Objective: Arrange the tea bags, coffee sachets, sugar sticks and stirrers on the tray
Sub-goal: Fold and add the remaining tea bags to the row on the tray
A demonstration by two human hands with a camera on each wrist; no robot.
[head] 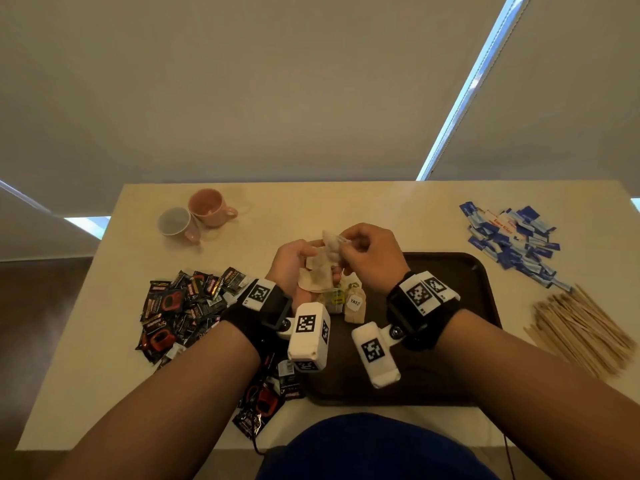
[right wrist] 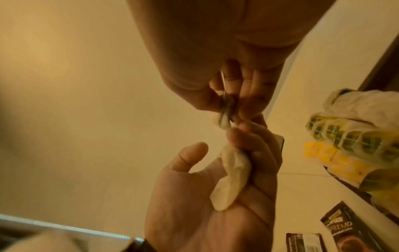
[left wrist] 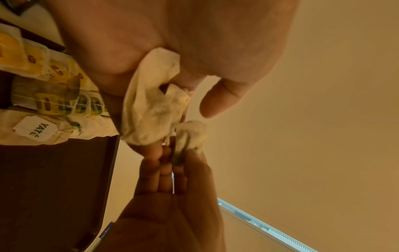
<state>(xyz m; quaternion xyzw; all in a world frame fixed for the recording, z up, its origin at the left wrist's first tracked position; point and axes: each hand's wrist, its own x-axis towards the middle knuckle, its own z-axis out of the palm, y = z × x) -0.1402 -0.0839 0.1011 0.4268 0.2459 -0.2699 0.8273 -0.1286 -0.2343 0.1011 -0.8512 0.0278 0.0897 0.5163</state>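
Note:
Above the far left corner of the dark brown tray (head: 450,306), my left hand (head: 298,258) lies palm up with its fingers curled round a small bundle of pale tea bags (head: 313,275). My right hand (head: 349,247) pinches one crumpled tea bag (head: 330,241) at the top of that bundle. The left wrist view shows the bundle (left wrist: 151,105) in my palm and the pinched bag (left wrist: 191,134) between right fingertips (left wrist: 194,158). Rows of tagged tea bags (head: 353,303) lie on the tray. Off the tray lie black coffee sachets (head: 180,306), blue sugar sticks (head: 512,237) and wooden stirrers (head: 581,327).
Two mugs, one pink (head: 209,206) and one grey inside (head: 176,223), stand at the table's far left. A few coffee sachets (head: 263,400) lie by the tray's near left corner. A window blind hangs behind the table.

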